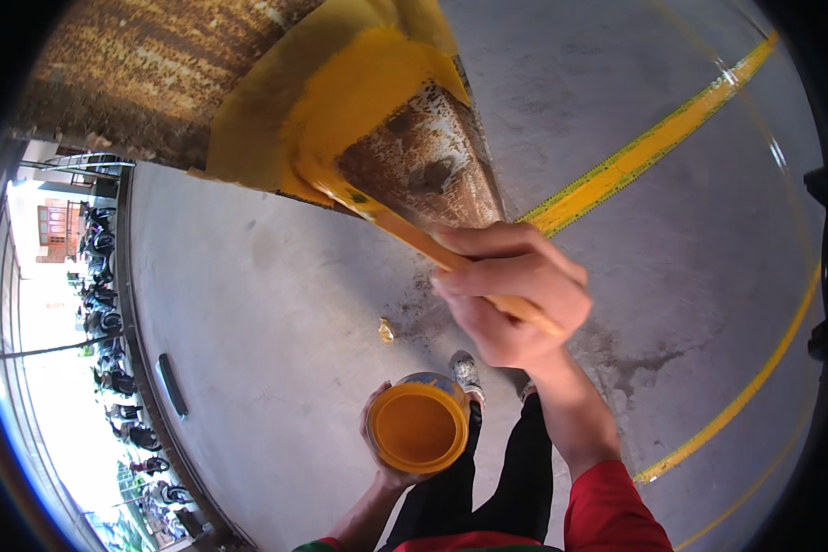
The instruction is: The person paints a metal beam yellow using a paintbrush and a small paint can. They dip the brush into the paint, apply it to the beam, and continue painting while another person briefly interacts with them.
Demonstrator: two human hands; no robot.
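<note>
My right hand point(515, 294) is closed round the wooden handle of a paintbrush point(405, 232). The brush's bristle end touches the lower left edge of a rusty metal beam point(423, 166). Fresh yellow paint point(359, 83) covers part of that surface, while brown rust shows bare beside it. Low in front of my body, my left hand point(377, 432) grips an open paint can point(419, 428) from its left side. Orange-yellow paint fills the can, and its rim is smeared with the same colour.
A yellow stripe point(635, 152) runs across the grey concrete floor point(248, 294) at right, with a curved yellow line point(754, 396) nearer. A small crumpled scrap point(386, 329) lies below the beam. Several parked motorcycles point(110, 322) stand outside at far left. A dark bar point(170, 385) lies on the floor.
</note>
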